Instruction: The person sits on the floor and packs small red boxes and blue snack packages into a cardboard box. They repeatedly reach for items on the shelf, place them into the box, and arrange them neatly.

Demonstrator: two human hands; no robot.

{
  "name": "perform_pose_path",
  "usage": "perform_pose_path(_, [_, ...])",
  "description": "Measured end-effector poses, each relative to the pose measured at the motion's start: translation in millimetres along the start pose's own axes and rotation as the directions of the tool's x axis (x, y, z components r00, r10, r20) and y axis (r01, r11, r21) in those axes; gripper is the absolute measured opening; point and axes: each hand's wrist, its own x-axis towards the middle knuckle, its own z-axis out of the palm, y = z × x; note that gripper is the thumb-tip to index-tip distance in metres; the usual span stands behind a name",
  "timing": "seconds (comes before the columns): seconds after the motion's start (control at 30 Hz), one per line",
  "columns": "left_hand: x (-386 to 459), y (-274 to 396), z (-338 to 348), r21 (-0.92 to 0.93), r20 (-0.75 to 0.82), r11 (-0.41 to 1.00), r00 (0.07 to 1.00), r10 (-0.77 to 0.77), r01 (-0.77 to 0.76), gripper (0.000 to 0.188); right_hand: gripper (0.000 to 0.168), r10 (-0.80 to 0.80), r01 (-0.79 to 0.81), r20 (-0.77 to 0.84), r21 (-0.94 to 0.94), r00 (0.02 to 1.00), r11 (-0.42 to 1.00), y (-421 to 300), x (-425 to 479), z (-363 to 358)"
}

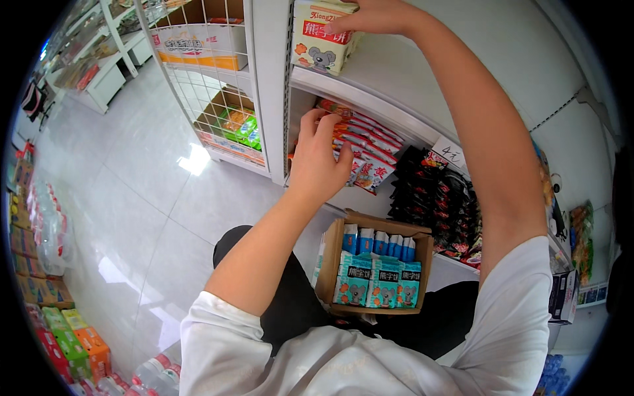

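At the left end of the white upper shelf [396,74], my right hand [354,20] grips the top of a cream-coloured biscuit packet with a koala picture [319,52]; more like it stand behind. My left hand [322,153] is raised, fingers apart and curved, in front of red and white snack bags [369,143] on the shelf below; it holds nothing. Between my knees is an open cardboard box [427,267] with teal koala biscuit packets [354,279] and blue and white packets [366,240] in it.
Black snack packets [421,193] fill the lower shelf's right part, under a handwritten price card [448,151]. A white wire rack side [208,74] borders the shelf at left. Bottled drinks [49,222] and coloured cartons [74,344] stand on the floor at far left.
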Motion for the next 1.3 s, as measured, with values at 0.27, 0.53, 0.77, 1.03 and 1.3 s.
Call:
perform_pose_path(0.27, [-0.7,0.5,3.6,-0.008,-0.001,1.0,1.0,0.011,-0.011,0.042,0.082,0.019,0.011,-0.252,0.119,0.968,0.993,-18.7,-37.2,9.0])
perform_pose_path(0.53, [-2.9,-5.3,11.8,-0.065,0.003,0.998,1.0,-0.02,0.021,0.038,0.067,-0.067,0.113,-0.404,0.091,0.912,0.989,-13.2,-114.4,-10.0])
perform_pose_path(0.77, [-5.0,0.5,5.5,-0.219,0.022,0.967,0.991,-0.13,0.132,0.028,0.057,0.155,-0.031,-0.211,0.496,0.965,0.868,-41.8,-272.4,19.6])
perform_pose_path(1.03, [-29.7,15.1,29.9,-0.109,0.303,0.994,0.951,0.063,-0.031,0.027,0.047,0.424,-0.36,0.025,0.574,0.905,0.736,-40.4,-399.0,113.9])
perform_pose_path(1.3, [-99.8,66.9,63.3,-0.128,0.664,0.992,0.743,0.083,0.003,0.087,0.051,0.734,-0.544,0.04,0.699,0.678,0.464,-20.6,-432.5,190.6])
